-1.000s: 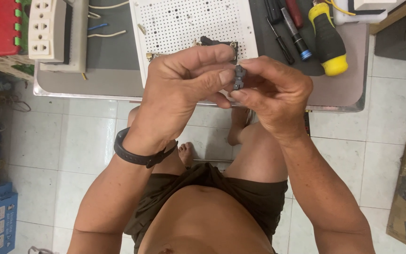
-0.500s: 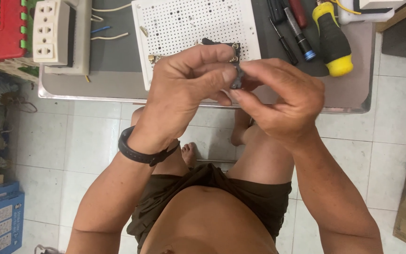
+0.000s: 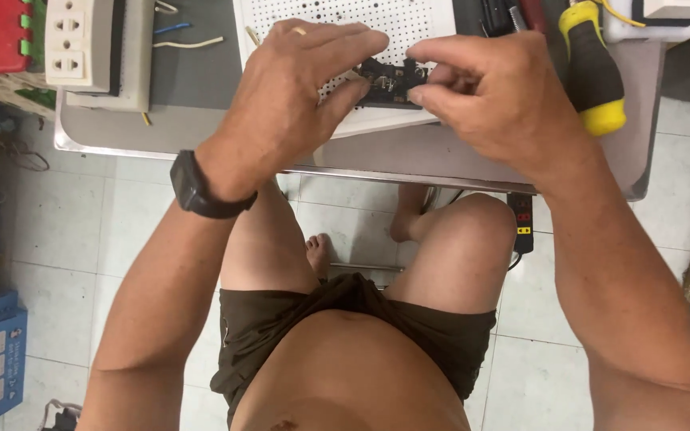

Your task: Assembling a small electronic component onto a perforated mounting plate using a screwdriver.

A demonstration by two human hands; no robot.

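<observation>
Table (image 3: 457, 164) of grey metal ran across the top of the view, seated person's bare knees under its near edge. White perforated board (image 3: 441, 16) lay on it, partly hidden by both hands. Left of that sat a cream socket block (image 3: 80, 40) with loose wires; to the right a yellow-and-black screwdriver (image 3: 592, 72) lay among other tools. Left hand (image 3: 289, 112), black wristband behind it, pinched the left end of a small black component (image 3: 391, 80) between thumb and fingertips. Right hand (image 3: 497, 96) pinched its right end the same way, other fingers curled in. Component was held just over the board, at the near edge; touching or not could not be told. It looked light, rigid and probably fragile, with small metal bits, so best gripped by its end faces, as here, not by the contacts.
</observation>
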